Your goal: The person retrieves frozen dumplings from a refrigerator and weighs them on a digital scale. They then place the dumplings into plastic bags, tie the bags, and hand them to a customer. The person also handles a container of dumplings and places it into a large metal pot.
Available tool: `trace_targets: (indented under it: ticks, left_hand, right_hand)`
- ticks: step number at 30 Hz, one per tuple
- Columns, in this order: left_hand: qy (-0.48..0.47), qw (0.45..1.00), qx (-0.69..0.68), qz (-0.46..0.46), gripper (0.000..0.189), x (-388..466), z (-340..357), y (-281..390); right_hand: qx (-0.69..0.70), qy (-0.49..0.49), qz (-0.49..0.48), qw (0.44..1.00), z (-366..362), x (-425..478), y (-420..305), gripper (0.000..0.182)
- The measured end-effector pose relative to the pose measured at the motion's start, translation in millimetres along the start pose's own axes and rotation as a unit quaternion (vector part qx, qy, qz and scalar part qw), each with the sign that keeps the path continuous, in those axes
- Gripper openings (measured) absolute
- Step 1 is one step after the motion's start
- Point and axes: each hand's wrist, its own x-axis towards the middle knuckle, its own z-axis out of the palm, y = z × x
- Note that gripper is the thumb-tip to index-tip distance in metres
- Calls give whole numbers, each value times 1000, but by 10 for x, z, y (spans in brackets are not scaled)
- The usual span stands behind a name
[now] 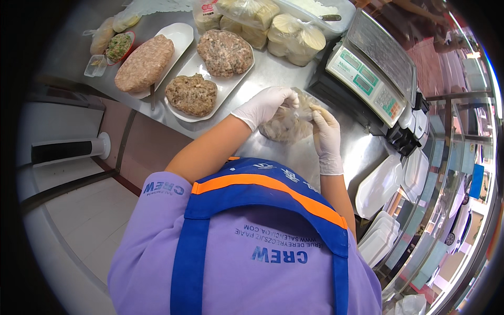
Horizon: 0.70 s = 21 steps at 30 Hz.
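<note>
Between my hands a clear plastic bag (284, 125) with greyish contents rests on the steel worktop (252, 147). My left hand (271, 103), in a white glove, grips the gathered upper part of the bag from the left. On the other side the fingertips of my gloved right hand (326, 132) pinch the bag's edge. What exactly is inside is hard to tell through the crumpled film. To the left, a white tray (232, 88) bears two mounds of minced filling, a darker brown one (191, 95) and a pinkish-brown one (225, 53).
Another white tray (183, 33) holds a large pale meat mound (145, 63), with a utensil handle (152, 96) jutting out. Bagged round wrappers (297, 39) stand behind. A digital scale (366, 78) is at the right, near empty white trays (380, 187). A red bowl (128, 49) holds green filling.
</note>
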Motion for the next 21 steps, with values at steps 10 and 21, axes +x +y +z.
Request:
trace_targets:
  ticks: [10,21]
  left_hand:
    - [-83,991,102,18,25,-160,223,152]
    - [88,663,613,421,19,-227,145,-111]
  right_hand:
    - [-270,-77,-152,948,103,137,-118,15]
    - [93,-23,161,982,58,241,-110,28]
